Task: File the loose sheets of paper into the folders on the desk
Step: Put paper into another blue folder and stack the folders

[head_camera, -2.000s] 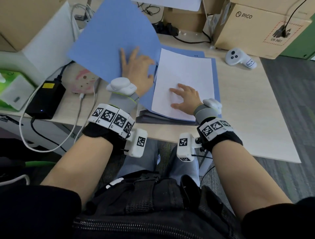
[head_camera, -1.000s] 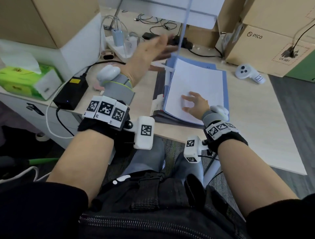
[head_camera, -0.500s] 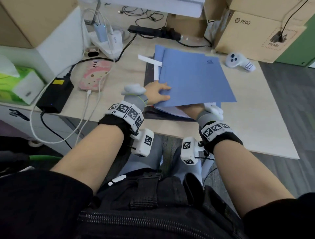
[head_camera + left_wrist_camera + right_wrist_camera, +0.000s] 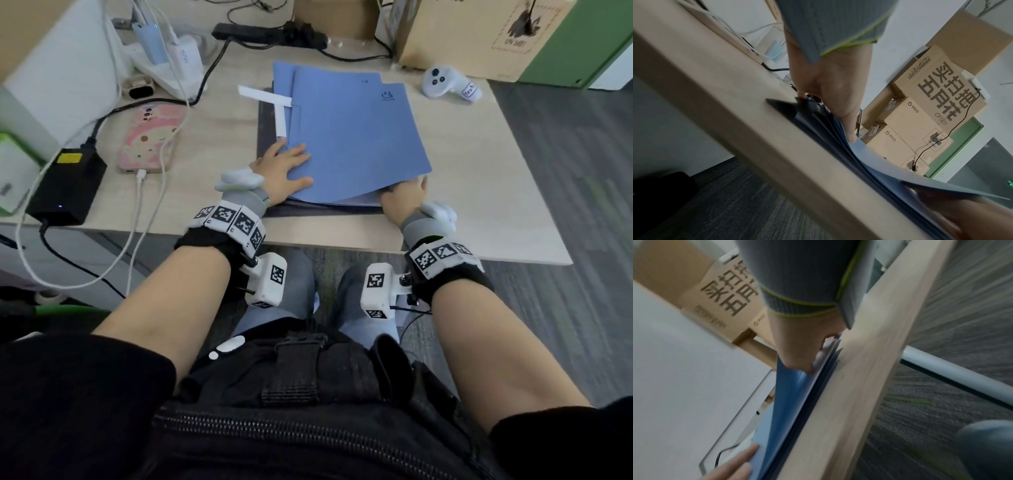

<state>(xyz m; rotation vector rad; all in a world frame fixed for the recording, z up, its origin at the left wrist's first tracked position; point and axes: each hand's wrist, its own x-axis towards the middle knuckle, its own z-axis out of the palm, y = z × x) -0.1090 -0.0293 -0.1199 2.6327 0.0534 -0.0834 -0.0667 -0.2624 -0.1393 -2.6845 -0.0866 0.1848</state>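
— Where do we have the folder (image 4: 352,144)?
— It lies closed on top of the stack (image 4: 325,207) near the front edge of the pale wood-grain tabletop (image 4: 479,192). It is flat, smooth blue card, rectangular, with its long axis running from about 6 o'clock towards 12, tilted a little to 11.

— And our hands?
— Our left hand (image 4: 284,171) rests flat on the folder's near left corner at about 8 o'clock, fingers straight and spread. Our right hand (image 4: 404,195) is at the near right corner, about 5 o'clock, fingers tucked under the cover, which lifts and curves there. From the right wrist view the thumb seems to lie against the blue edge; we cannot tell whether it really pinches it.

— Anything else around?
— A white paper strip (image 4: 265,96) pokes out at 11 o'clock, a rounded white controller (image 4: 448,84) sits at 1 o'clock, a pink phone (image 4: 150,140) at 9 o'clock, and a black power brick (image 4: 66,186) beyond it.
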